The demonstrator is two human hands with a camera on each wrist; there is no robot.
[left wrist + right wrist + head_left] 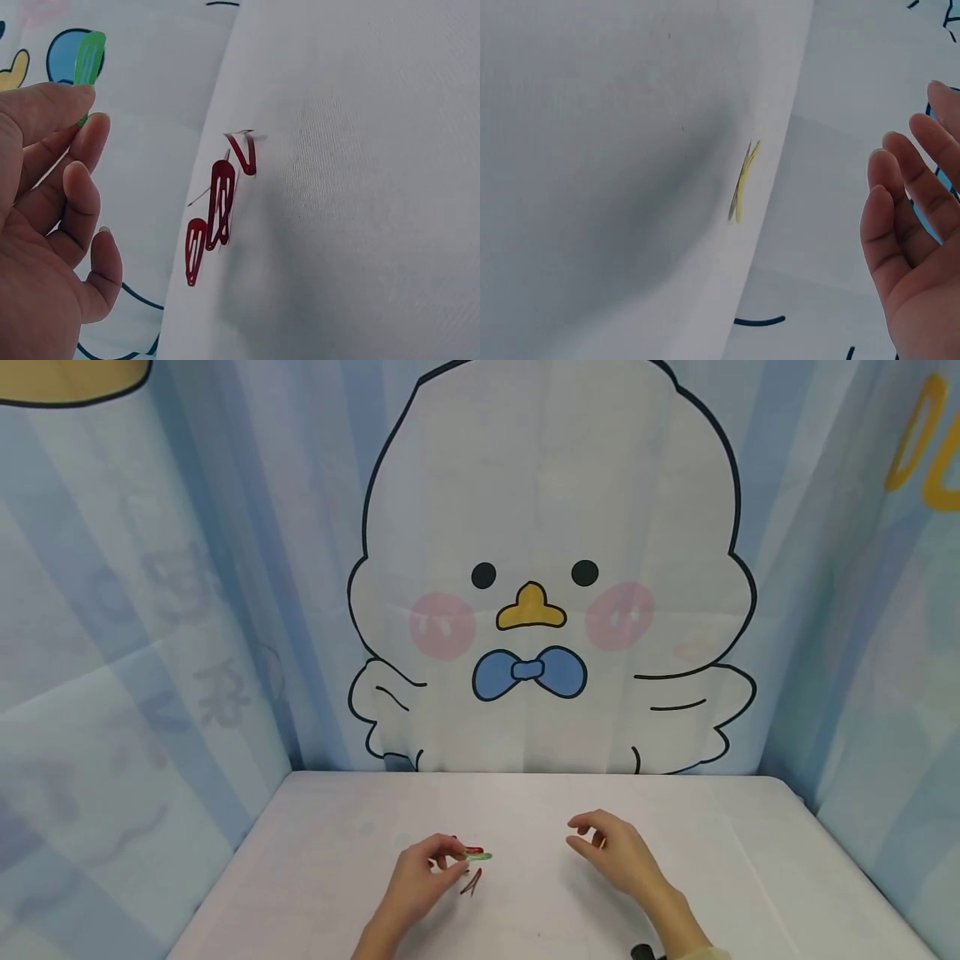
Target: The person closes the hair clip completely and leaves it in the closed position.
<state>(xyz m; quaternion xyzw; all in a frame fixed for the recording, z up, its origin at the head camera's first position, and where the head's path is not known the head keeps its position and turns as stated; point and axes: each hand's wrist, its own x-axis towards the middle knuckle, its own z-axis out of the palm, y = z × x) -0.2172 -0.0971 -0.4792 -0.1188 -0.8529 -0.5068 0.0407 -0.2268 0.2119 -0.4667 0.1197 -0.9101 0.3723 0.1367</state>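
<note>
Between thumb and fingertip, my left hand (423, 874) pinches a green snap hair clip (90, 58) above the table. Below it lie several dark red hair clips (221, 199), close together on the white surface, one of them bent open in a V (250, 159). Off to the right, my right hand (617, 853) hovers with its fingers loosely bent and nothing visible in its grasp. A yellow hair clip (742, 186), seen edge-on, rests on the table near that hand in the right wrist view; the head view does not show it.
The white tabletop (337, 827) ends at a back cloth with a printed white cartoon bird (540, 510). Blue patterned cloths hang on both sides. A small black object (642, 952) shows at the bottom edge beside the right forearm.
</note>
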